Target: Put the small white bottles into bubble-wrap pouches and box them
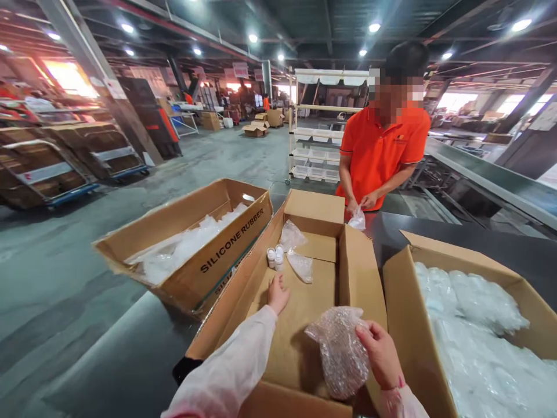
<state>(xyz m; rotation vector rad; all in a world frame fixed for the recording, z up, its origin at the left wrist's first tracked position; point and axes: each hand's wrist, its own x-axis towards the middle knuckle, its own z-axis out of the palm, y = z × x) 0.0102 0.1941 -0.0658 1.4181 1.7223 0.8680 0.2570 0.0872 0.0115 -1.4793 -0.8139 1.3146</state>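
Observation:
My right hand (382, 354) grips a bubble-wrapped bundle (342, 353) over the near end of an open cardboard box (357, 273). My left hand (277, 292) reaches into that box, fingers apart, just short of a few small white bottles (275, 257) standing on its floor. Two clear bagged items (296, 249) lie beside the bottles. Both arms wear thin white sleeves.
A carton marked SILICONE RUBBER (217, 255) with clear bags sits at left. Another carton (439, 348) full of clear bags sits at right. A person in an orange shirt (383, 151) stands across, handling a small bag (357, 219). A white rack of trays (317, 157) stands behind.

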